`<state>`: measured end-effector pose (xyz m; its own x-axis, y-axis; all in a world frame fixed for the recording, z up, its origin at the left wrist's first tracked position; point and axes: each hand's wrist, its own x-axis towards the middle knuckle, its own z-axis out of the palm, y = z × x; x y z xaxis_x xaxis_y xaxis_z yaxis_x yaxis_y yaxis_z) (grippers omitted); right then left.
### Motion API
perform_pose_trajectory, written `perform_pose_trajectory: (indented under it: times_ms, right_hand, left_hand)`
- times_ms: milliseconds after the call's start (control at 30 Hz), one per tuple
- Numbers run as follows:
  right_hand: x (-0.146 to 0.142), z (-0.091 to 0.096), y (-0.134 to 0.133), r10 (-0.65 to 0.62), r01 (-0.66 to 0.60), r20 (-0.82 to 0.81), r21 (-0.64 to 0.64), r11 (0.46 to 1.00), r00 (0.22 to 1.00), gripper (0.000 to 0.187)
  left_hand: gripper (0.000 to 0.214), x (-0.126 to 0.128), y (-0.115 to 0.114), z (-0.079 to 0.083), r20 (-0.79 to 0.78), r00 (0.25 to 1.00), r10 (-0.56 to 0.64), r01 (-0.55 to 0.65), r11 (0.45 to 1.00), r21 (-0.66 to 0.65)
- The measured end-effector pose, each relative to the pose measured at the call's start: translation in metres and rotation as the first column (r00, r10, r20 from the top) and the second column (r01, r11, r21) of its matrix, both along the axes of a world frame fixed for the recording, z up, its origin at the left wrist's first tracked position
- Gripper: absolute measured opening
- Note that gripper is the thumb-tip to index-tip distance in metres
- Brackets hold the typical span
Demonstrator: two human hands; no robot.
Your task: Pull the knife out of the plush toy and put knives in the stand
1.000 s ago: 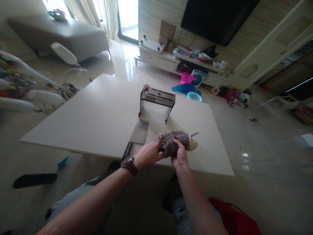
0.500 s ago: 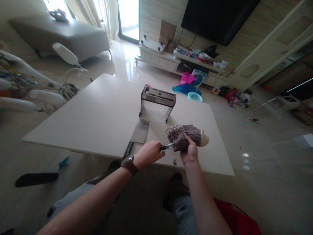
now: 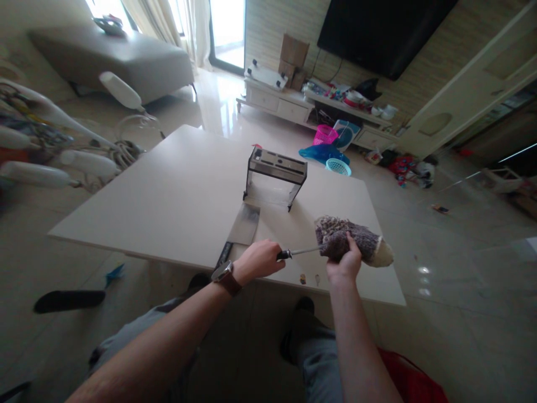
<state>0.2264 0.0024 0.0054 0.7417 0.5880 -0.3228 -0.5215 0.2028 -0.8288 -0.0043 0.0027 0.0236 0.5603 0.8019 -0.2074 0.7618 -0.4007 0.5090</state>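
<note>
My left hand [image 3: 259,261] is closed round the dark handle of a knife [image 3: 298,252] near the table's front edge. Its thin blade points right into a brown fuzzy cloth [image 3: 352,244]. My right hand [image 3: 344,264] grips that cloth from below, bunched round the outer part of the blade. A cleaver [image 3: 238,231] lies flat on the white table [image 3: 168,196] just left of my left hand, its handle toward me. Behind it stands a clear knife block [image 3: 274,177] with a dark slotted top.
Two small bits [image 3: 302,278] lie on the table edge between my hands. A sofa [image 3: 113,56], a TV stand [image 3: 293,101] and baskets [image 3: 325,134] on the floor lie beyond the table. A drying rack [image 3: 50,151] stands at the left. A red object [image 3: 403,375] is by my right leg.
My right hand has slid the cloth to the right along the knife, baring more of the blade. My left hand has kept the handle nearly in place.
</note>
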Motion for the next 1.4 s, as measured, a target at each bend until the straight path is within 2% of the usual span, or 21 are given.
perform_pose_trajectory:
  times_ms: [133, 333, 433, 600, 867, 1000, 1400]
  right_hand:
    - [-0.008, 0.003, -0.001, 0.111, -0.111, -0.030, -0.028, 0.993, 0.993, 0.040]
    - [-0.035, 0.002, -0.007, 0.225, -0.227, -0.033, -0.058, 0.972, 0.974, 0.048]
    - [-0.054, 0.002, -0.012, 0.281, -0.281, -0.020, -0.070, 0.957, 0.960, 0.054]
    - [-0.079, 0.002, -0.018, 0.280, -0.280, -0.009, -0.042, 0.959, 0.960, 0.053]
    - [-0.075, -0.010, -0.017, 0.330, -0.349, -0.148, -0.127, 0.929, 0.932, 0.049]
    - [-0.072, -0.013, -0.018, 0.337, -0.355, -0.152, -0.121, 0.927, 0.929, 0.046]
    - [-0.074, -0.005, -0.019, 0.327, -0.348, -0.168, -0.113, 0.931, 0.930, 0.047]
  left_hand:
    - [0.028, -0.004, 0.001, -0.005, -0.025, 0.999, 0.029, -0.029, 1.000, 0.009]
    - [0.029, 0.003, -0.006, -0.022, 0.032, 0.998, 0.046, -0.046, 0.999, -0.007]
    - [0.028, 0.011, -0.006, -0.027, 0.113, 0.993, 0.043, -0.041, 0.999, -0.020]
    - [0.026, 0.015, -0.004, -0.025, 0.322, 0.947, 0.004, 0.002, 1.000, -0.020]
    - [0.026, 0.012, -0.004, -0.028, 0.304, 0.953, -0.001, 0.008, 1.000, -0.022]
    - [0.027, 0.013, -0.006, -0.027, 0.302, 0.953, -0.002, -0.001, 1.000, 0.010]
    - [0.026, 0.013, -0.006, -0.028, 0.290, 0.957, -0.004, 0.004, 1.000, -0.002]
